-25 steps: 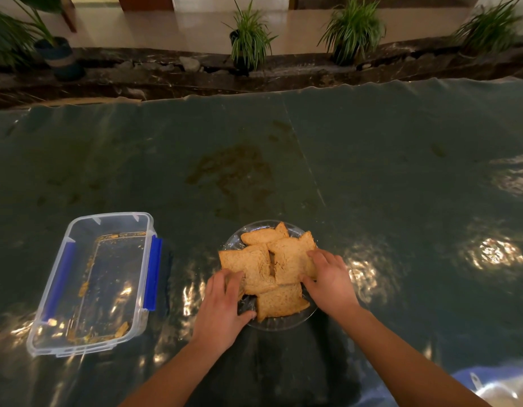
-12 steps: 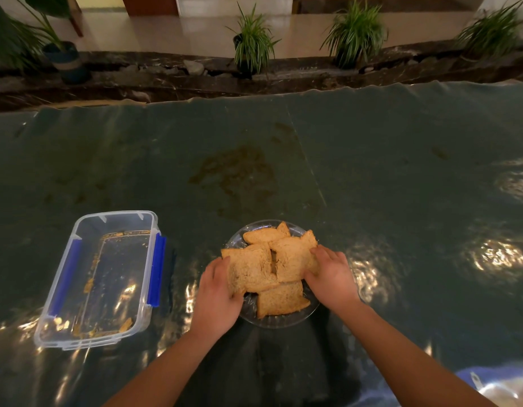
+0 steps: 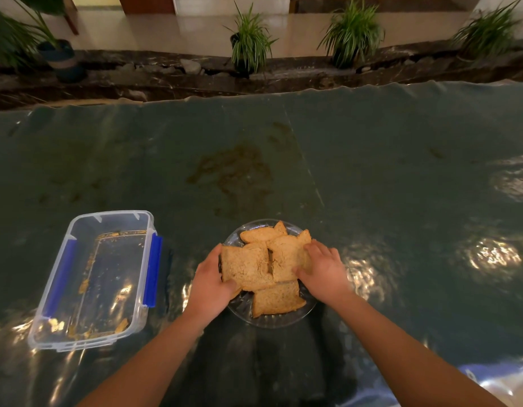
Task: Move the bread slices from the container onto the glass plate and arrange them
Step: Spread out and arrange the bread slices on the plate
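Note:
Several brown bread slices [image 3: 272, 264] lie overlapping on a round glass plate [image 3: 272, 320] near the table's front middle. My left hand [image 3: 208, 284] grips the left slice [image 3: 245, 267] at its left edge, thumb under its near corner. My right hand [image 3: 322, 270] holds the right slice [image 3: 285, 257] at its right edge. A clear plastic container [image 3: 91, 279] with blue side clips stands to the left of the plate, holding only crumbs.
The table is covered with a shiny dark green plastic sheet [image 3: 372, 186] carrying a brown stain [image 3: 233, 174] beyond the plate. Potted plants [image 3: 250, 44] line a stone ledge behind the table. A pale blue object [image 3: 489, 383] shows at the bottom right corner.
My left hand has moved from the plate's near-left rim up along the left slice's edge and closed on it. My right hand stays on the right slice.

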Tool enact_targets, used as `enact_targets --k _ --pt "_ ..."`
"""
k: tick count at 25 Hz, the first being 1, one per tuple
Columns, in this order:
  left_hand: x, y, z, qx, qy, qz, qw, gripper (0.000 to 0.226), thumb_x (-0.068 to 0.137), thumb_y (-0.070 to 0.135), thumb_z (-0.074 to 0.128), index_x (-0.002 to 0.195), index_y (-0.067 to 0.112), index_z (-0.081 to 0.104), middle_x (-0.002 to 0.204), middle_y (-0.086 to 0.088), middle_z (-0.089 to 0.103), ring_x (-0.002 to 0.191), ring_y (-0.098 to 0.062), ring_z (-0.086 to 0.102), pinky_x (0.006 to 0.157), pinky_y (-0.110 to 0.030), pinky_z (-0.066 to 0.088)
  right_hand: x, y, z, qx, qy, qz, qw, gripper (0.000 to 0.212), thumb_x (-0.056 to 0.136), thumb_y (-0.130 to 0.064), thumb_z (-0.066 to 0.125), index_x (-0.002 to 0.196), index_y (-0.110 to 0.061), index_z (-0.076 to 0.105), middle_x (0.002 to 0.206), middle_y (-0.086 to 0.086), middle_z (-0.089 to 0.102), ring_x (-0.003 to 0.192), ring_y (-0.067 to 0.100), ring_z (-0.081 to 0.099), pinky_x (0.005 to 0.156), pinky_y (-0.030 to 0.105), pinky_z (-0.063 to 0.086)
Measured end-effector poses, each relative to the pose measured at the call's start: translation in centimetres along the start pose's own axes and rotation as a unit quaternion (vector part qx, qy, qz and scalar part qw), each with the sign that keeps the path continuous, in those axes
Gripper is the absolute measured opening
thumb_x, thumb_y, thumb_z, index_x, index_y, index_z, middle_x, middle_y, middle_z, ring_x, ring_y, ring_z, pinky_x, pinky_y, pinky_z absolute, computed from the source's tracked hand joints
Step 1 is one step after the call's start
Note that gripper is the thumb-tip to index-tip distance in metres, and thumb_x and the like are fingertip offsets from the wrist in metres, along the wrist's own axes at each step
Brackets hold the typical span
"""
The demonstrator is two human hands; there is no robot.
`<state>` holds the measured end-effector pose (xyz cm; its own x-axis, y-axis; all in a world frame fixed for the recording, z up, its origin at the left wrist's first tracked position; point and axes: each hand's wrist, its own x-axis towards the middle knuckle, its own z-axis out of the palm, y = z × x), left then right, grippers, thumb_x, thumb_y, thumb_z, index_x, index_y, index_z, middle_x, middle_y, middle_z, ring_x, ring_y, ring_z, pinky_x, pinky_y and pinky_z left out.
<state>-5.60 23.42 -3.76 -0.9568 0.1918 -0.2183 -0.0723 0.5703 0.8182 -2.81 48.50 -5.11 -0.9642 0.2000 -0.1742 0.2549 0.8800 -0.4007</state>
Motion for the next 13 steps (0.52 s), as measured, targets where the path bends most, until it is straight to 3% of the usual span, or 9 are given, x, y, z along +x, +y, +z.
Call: enact_targets --k 4,8,13 --pt "-0.44 -0.13 -0.42 -0.023 0.03 -0.05 0.998 0.064 0.085 0.014 0.067 0.137 0.038 0.041 0.118 0.025 0.053 0.109 -0.007 0.06 0.094 -0.035 0.051 -0.32 0.24 -0.19 0.037 0.015 0.009 0.999 0.056 0.083 -0.028 0.066 0.133 -0.012 0.047 0.137 0.008 0.046 0.123 0.03 0.046 0.099 0.036 0.041" --pt "-0.67 -0.73 -0.41 -0.011 0.037 -0.094 0.995 0.076 0.086 0.004 0.062 0.152 0.017 0.027 0.146 -0.004 0.051 0.131 -0.019 0.049 0.11 -0.042 0.04 -0.75 0.37 -0.53 0.044 0.039 0.029 0.998 0.046 0.086 -0.016 0.059 0.131 -0.009 0.05 0.122 0.012 0.056 0.113 0.03 0.053 0.094 0.038 0.046" --pt "-0.65 -0.5 -0.16 -0.008 0.028 -0.097 0.995 0.076 0.087 0.006 0.062 0.153 0.016 0.025 0.144 -0.005 0.053 0.13 -0.02 0.051 0.106 -0.037 0.04 -0.63 0.32 -0.81 0.072 0.049 0.03 0.996 0.04 0.086 -0.002 0.048 0.125 -0.006 0.055 0.116 0.014 0.066 0.107 0.032 0.059 0.087 0.041 0.053"
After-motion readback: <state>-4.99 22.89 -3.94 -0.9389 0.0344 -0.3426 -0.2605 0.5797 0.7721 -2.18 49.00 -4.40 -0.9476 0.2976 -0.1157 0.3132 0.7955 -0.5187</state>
